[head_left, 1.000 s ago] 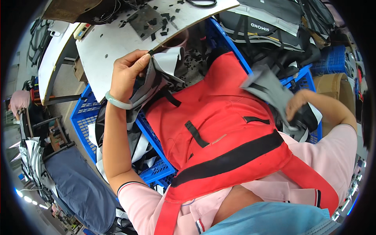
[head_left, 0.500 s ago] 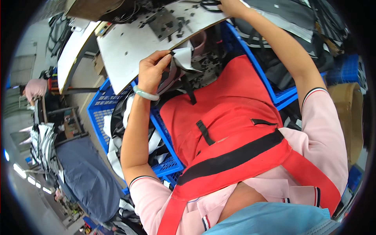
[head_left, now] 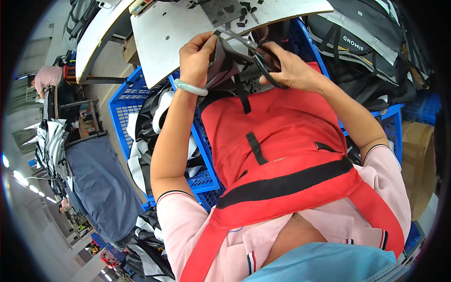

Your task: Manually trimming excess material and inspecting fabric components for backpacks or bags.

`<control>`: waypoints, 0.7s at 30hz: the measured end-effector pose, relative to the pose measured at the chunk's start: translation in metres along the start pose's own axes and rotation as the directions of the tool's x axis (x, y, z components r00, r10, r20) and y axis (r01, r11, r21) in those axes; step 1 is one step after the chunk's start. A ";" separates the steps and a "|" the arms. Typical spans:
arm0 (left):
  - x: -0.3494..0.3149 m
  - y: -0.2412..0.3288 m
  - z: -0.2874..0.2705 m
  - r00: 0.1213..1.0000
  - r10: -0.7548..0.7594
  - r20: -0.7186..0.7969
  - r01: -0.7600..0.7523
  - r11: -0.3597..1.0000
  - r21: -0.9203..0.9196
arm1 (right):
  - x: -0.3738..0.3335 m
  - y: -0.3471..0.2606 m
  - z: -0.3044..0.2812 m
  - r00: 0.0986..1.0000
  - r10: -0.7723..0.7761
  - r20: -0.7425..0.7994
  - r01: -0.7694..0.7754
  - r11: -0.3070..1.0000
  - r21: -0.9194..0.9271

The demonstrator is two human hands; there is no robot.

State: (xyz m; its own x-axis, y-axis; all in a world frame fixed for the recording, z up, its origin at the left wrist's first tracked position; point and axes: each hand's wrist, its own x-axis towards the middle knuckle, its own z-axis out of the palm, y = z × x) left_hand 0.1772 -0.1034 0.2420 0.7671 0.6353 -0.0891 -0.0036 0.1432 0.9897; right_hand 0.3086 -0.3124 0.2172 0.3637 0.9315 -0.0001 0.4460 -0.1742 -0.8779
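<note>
My left hand (head_left: 197,58) is closed in a pinch on the end of a black and grey-white fabric piece (head_left: 225,58), which hangs down from the fingers over the table's near edge. A small dark tip of it sticks up past the thumb. In my right hand (head_left: 293,68) is a pair of scissors (head_left: 264,66) with black handles, the fingers through the loops. The grey blades point left and reach close to the pinched tip of the fabric; whether they touch it I cannot tell.
A white table (head_left: 164,51) with dark scraps (head_left: 242,21) on a grey plate lies ahead. Blue crates (head_left: 124,113) with black and white fabric pieces stand left and right. Black bags (head_left: 357,47) are piled at the right, above a cardboard box (head_left: 418,155). Another person (head_left: 49,77) is far left.
My right hand has come from the table's far side, now bringing the scissors up to the fabric. My left hand still pinches the fabric and sits slightly farther right and higher in view.
</note>
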 end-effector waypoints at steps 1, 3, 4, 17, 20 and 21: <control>-0.001 -0.001 0.003 1.000 0.010 -0.006 -0.010 1.000 0.012 | -0.001 -0.002 0.002 0.997 0.043 0.057 -0.045 0.998 0.044; -0.002 -0.002 0.004 1.000 0.023 -0.007 -0.022 0.999 0.029 | 0.001 -0.003 0.005 0.997 0.050 0.053 -0.052 0.998 0.030; -0.004 -0.003 0.004 1.000 0.016 0.004 -0.016 0.998 0.069 | 0.002 -0.003 0.007 0.997 0.055 0.063 -0.055 0.998 0.009; -0.008 0.017 0.002 0.999 -0.021 0.034 0.012 0.974 0.227 | 0.057 0.021 -0.052 0.976 -0.125 -0.177 0.068 0.952 -0.298; -0.015 0.045 0.014 0.994 0.049 0.101 -0.071 0.973 0.220 | 0.097 0.067 -0.108 0.934 -0.189 -0.305 -0.076 0.727 -0.682; -0.015 0.054 0.014 0.990 0.071 0.120 -0.091 0.982 0.168 | 0.101 0.073 -0.119 0.792 -0.506 -0.342 0.195 0.740 -0.644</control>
State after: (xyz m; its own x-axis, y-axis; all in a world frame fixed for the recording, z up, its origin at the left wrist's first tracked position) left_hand 0.1742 -0.1161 0.2984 0.8365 0.5479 -0.0047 0.0349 -0.0447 0.9984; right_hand 0.4748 -0.2694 0.2104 0.3418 0.7164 0.6082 0.9276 -0.1531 -0.3409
